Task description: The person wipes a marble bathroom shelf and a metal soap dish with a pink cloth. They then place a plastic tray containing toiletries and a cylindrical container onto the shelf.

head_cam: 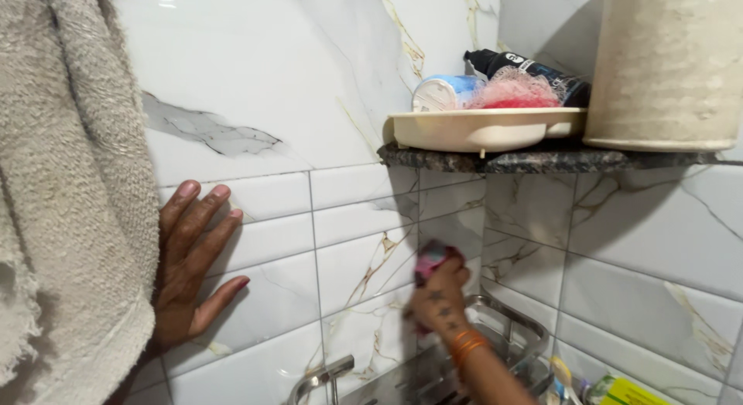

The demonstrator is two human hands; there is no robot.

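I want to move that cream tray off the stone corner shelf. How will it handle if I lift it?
The cream tray looks like thin plastic, so probably light and rigid. It overhangs the stone shelf, so it may tip. The lying bottles and pink mesh puff could roll or slide.

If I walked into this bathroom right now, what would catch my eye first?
Probably the two hands on the marbled white wall tiles: the left hand pressed flat with fingers spread, beside a hanging beige towel, and the right hand holding a pink scrubber against the tiles. Above it, a dark stone corner shelf carries a cream tray of toiletries.
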